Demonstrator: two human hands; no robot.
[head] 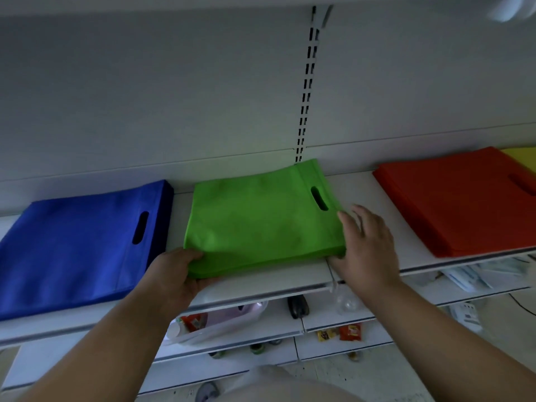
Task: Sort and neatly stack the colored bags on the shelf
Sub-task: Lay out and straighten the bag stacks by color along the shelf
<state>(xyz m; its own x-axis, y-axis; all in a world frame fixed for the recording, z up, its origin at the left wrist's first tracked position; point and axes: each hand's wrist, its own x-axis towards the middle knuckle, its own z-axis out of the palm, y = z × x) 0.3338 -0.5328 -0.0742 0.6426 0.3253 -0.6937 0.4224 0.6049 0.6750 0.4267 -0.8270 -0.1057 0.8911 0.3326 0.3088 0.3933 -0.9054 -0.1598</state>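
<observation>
On the white shelf [356,187], four stacks of flat bags lie in a row. The blue stack [72,250] is at the left, the green stack [261,216] in the middle, the red stack [455,201] at the right, and a yellow stack [522,158] shows only its corner at the far right edge, just beside the red one. Each of the blue, green and red bags has a slot handle near its right side. The left hand [177,274] holds the near left corner of the green stack, its grip pinching the edge with the thumb on top and the fingers under it. The right hand [365,245] rests against the right edge of the green stack near its near right corner, fingers straight and loosely spread, thumb down by the corner. The green stack sits apart from the blue and well apart from the red. Below, lower shelves [333,317] carry small packets and other items too dim to tell.
</observation>
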